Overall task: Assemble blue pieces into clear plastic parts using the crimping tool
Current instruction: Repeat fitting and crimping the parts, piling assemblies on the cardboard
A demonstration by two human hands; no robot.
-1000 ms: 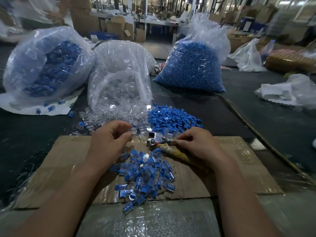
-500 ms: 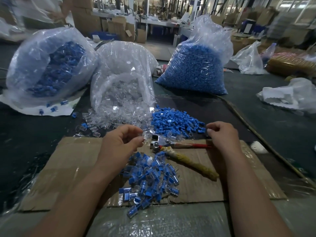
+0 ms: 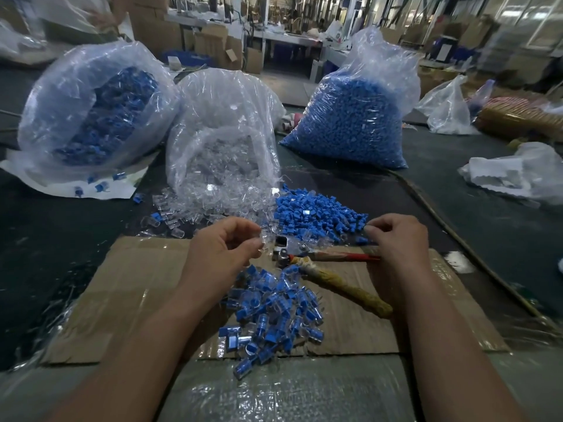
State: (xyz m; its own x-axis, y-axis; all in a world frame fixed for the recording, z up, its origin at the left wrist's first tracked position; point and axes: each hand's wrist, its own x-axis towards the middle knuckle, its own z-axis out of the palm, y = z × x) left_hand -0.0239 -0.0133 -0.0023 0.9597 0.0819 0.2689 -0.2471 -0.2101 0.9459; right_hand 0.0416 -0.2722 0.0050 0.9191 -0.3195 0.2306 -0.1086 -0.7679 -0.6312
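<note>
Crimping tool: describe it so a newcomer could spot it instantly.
Start at the taped cardboard sheet in front of the person. Near its far edge, between the left hand and right hand, lies the crimping tool. It's the only metal-headed thing with two splayed handles, one red, one wrapped yellow, among small blue pieces.

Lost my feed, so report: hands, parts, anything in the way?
Left hand pinches clear part. Right hand curled at blue pile, grip unclear. Crimping tool lying on cardboard. Nothing blocking.

No readable text, labels, brands, numbers or signs, background too blurred to read
</note>
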